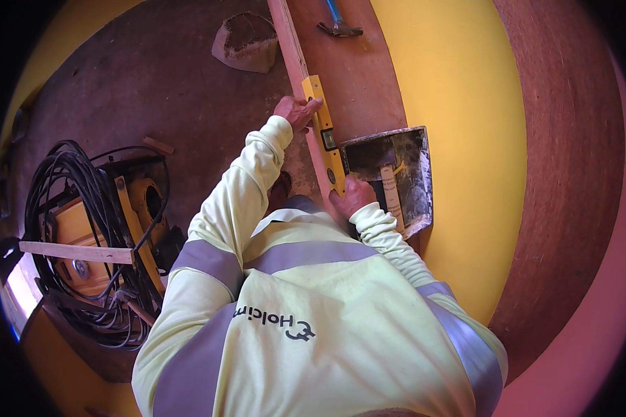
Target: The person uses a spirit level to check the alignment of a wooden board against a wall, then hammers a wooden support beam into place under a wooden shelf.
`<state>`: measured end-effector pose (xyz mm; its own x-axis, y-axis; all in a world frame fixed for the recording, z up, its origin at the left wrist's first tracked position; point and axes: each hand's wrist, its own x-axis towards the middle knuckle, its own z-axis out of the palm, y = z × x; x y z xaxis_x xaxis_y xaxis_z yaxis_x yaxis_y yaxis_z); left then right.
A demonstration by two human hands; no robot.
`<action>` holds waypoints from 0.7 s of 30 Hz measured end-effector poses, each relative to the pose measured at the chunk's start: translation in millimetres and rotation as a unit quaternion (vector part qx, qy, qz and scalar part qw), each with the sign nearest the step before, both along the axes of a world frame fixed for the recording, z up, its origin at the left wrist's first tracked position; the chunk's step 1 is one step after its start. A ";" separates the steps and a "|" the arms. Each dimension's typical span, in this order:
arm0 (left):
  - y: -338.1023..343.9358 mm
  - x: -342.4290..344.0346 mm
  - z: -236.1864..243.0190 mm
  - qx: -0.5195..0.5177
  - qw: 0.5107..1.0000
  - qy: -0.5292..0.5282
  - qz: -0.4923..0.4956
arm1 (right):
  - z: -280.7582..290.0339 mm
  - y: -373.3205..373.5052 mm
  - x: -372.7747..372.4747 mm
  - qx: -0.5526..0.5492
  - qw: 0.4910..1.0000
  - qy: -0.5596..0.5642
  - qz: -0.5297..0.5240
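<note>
A yellow spirit level (333, 154) lies lengthwise along a long wooden board (293, 52), its vial window near the middle. My left hand (298, 112) is closed at the level's far end, with a finger reaching across its face. At the near end my right hand (355, 195) is closed around the level and the board's edge; part of its grip is hidden. Just right of that hand stands an open box (424, 167) with a crusted, whitish rim. Inside it rests a pale printed strip (390, 189) beside a small yellow piece.
A hammer (339, 29) with a blue handle lies beyond the level. An open sack (247, 52) stands left of the board. On the left, coiled black cable (66, 174) covers a yellow machine (83, 222), with a wooden strip (76, 251) across it. A yellow wall (459, 104) rises at right.
</note>
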<state>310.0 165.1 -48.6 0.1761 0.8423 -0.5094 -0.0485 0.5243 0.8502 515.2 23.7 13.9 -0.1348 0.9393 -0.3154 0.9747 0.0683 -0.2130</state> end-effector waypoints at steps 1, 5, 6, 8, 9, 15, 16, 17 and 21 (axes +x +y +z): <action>0.1 0.3 1.0 0.000 1.000 0.000 0.001 | -0.4 -0.1 0.5 0.000 1.000 0.000 0.001; 0.9 2.3 -3.0 0.012 1.000 0.005 0.005 | 0.3 0.5 -0.1 0.003 1.000 -0.008 -0.006; 0.5 3.4 -6.0 0.015 1.000 0.004 0.004 | 1.8 -0.5 -1.0 0.000 1.000 -0.015 -0.010; 4.0 5.2 -10.4 0.005 1.000 0.017 -0.007 | 5.7 0.9 -3.4 -0.012 1.000 -0.024 -0.006; 3.4 6.9 -11.5 -0.010 0.999 0.027 -0.023 | 9.1 -0.9 -3.9 -0.028 0.999 -0.036 -0.007; -43.5 -24.8 17.1 0.238 0.931 0.274 -0.029 | 14.9 1.6 -16.7 -0.047 0.994 -0.101 -0.022; -66.9 -42.1 12.0 0.275 0.921 0.275 0.029 | 14.2 0.7 -16.7 -0.041 0.994 -0.101 -0.009; -91.4 -67.1 4.5 0.311 0.905 0.277 0.084 | 12.3 1.0 -18.0 -0.037 0.995 -0.098 0.004; -191.2 -178.5 54.4 0.267 0.842 0.434 0.175 | 2.3 -3.6 5.7 -0.001 0.999 -0.032 -0.013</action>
<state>131.5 -26.1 5.8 -0.3740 0.9152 0.1499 0.6409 0.1382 0.7551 520.9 20.1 16.2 -0.0899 0.9418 -0.3240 0.9878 0.0429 -0.1496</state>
